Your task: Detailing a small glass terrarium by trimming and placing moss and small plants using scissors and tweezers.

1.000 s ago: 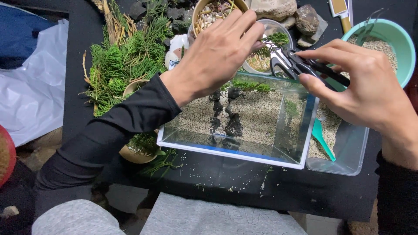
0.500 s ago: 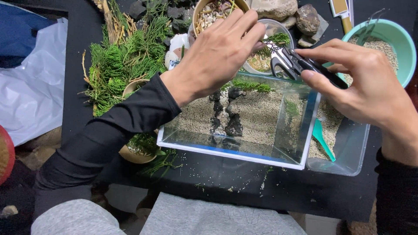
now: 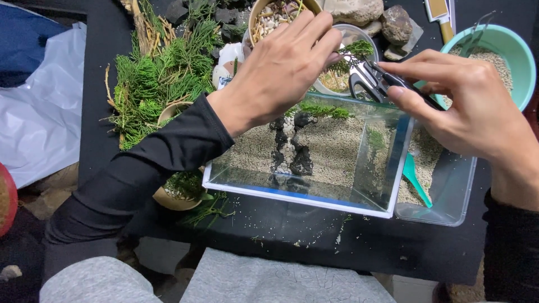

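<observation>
My left hand (image 3: pixel 281 67) reaches over the back of a small glass tank (image 3: pixel 314 193), its fingertips pinching a green sprig (image 3: pixel 355 49). My right hand (image 3: pixel 466 106) grips black scissors (image 3: pixel 376 78), whose blades sit at the sprig just beyond my left fingertips. Inside the tank lie pale sand, a strip of white pebbles edged with dark stones (image 3: pixel 289 148) and a green plant (image 3: pixel 323 110) along the back wall.
A heap of green cuttings (image 3: pixel 157 73) lies at the left on the black table (image 3: pixel 359 247). Behind are a pebble bowl (image 3: pixel 269 14), rocks (image 3: pixel 370 17) and a teal bowl of sand (image 3: pixel 505 50). A clear tub (image 3: pixel 443 191) with a teal scoop (image 3: pixel 415 178) stands right.
My right hand has shifted slightly left and up, bringing the scissors closer to the sprig. My left hand has hardly moved.
</observation>
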